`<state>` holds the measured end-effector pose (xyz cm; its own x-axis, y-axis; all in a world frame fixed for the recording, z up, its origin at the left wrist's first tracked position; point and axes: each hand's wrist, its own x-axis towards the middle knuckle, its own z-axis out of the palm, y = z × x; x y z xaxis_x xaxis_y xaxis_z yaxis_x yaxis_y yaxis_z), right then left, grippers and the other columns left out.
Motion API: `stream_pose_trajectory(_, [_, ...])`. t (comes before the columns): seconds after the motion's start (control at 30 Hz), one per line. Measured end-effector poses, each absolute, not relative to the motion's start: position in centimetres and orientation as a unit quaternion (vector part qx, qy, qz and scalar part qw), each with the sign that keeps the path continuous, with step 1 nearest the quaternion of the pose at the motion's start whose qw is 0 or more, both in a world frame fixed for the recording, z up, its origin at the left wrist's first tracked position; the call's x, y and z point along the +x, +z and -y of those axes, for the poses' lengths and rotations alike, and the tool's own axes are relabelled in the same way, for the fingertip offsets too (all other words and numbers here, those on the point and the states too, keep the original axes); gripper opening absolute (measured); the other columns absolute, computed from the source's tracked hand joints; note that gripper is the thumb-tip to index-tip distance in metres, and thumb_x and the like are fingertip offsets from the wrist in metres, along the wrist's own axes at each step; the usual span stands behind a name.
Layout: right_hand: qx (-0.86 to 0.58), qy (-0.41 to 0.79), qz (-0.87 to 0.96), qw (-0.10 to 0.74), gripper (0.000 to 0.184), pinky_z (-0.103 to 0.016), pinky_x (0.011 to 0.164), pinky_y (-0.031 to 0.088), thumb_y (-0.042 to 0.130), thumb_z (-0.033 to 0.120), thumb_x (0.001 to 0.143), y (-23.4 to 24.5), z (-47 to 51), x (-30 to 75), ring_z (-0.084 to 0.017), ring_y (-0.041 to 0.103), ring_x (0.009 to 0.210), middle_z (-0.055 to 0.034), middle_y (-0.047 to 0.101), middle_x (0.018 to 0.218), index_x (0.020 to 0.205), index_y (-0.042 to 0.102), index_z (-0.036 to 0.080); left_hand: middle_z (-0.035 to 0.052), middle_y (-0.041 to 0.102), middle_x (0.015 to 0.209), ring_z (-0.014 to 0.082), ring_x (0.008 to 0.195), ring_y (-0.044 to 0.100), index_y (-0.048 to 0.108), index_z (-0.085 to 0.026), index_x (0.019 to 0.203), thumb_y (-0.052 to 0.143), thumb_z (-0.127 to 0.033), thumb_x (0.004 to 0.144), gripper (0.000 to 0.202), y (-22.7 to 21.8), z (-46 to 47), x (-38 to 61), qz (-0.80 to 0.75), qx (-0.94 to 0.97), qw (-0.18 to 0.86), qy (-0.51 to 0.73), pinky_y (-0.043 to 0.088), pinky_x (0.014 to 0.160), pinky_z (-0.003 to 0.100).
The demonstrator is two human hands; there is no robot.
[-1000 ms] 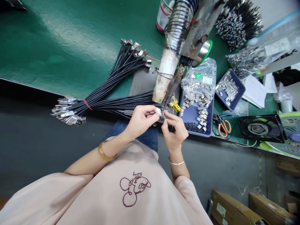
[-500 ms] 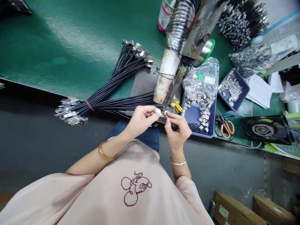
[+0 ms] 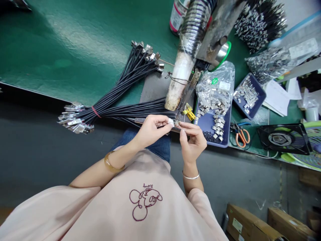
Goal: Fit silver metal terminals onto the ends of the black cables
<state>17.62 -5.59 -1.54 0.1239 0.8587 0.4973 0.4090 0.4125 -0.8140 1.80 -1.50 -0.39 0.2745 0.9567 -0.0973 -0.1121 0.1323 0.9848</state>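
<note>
My left hand (image 3: 151,130) is closed in a pinch at the bench's front edge, with a white cover on one fingertip. What lies between its fingertips is too small to make out. Just right of that pinch is a small shiny metal connector (image 3: 177,123). The bent fingers of my right hand (image 3: 193,139) close on this connector from the right. Behind my hands, black cables (image 3: 140,109) with metal ends lie in a bundle tied by a red band (image 3: 96,112). A pale, stained nozzle (image 3: 173,97) hangs just above my fingertips.
To the right, a blue tray (image 3: 227,130) holds metal connector shells and a plastic bag. Beyond it are a smaller tray (image 3: 260,97) of metal parts, orange-handled pliers (image 3: 242,138) and a black fan (image 3: 283,139). A yellow clip-like piece (image 3: 189,113) lies by the nozzle.
My right hand has shifted slightly right and down, its thumb lower than before. The thin pale strand rising from between the hands no longer shows. My left hand stays nearly in place.
</note>
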Motion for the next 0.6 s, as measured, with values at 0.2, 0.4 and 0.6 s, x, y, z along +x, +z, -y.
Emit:
stream_pose_trajectory(0.2, [-0.52, 0.29, 0.55, 0.586, 0.007, -0.029, 0.07, 0.066, 0.064, 0.02, 0.092, -1.21, 5.36, 17.79, -0.015, 0.077, 0.076, -0.0013, 0.075, 0.092, 0.086, 0.06, 0.021, -0.0004, 0.058, 0.06, 0.0089, 0.057, 0.05, 0.065, -0.013, 0.063, 0.066, -0.023, 0.073, 0.015, -0.36, 1.68, 1.84, -0.422, 0.475, 0.633, 0.442, 0.041, 0.058, 0.021])
stream_pose_trajectory(0.4, [-0.48, 0.174, 0.627, 0.589, 0.012, -0.036, 0.084, 0.065, 0.066, 0.013, 0.088, -1.53, 5.83, 17.19, -0.017, 0.076, 0.093, -0.0026, 0.076, 0.102, 0.094, 0.064, 0.023, -0.0012, 0.056, 0.059, 0.0091, 0.057, 0.047, 0.064, -0.014, 0.061, 0.064, -0.02, 0.069, 0.01, -0.36, 1.68, 1.96, -0.421, 0.462, 0.635, 0.452, 0.039, 0.056, 0.021])
stream_pose_trajectory(0.6, [-0.512, 0.186, 0.621, 0.564, 0.009, -0.038, 0.082, 0.065, 0.063, 0.014, 0.09, -1.82, 5.68, 17.26, -0.018, 0.076, 0.094, -0.0043, 0.076, 0.105, 0.095, 0.063, 0.023, 0.0011, 0.06, 0.061, 0.0112, 0.062, 0.052, 0.064, -0.013, 0.061, 0.064, -0.023, 0.075, 0.017, -0.26, 1.67, 1.78, -0.417, 0.478, 0.631, 0.447, 0.042, 0.06, 0.023])
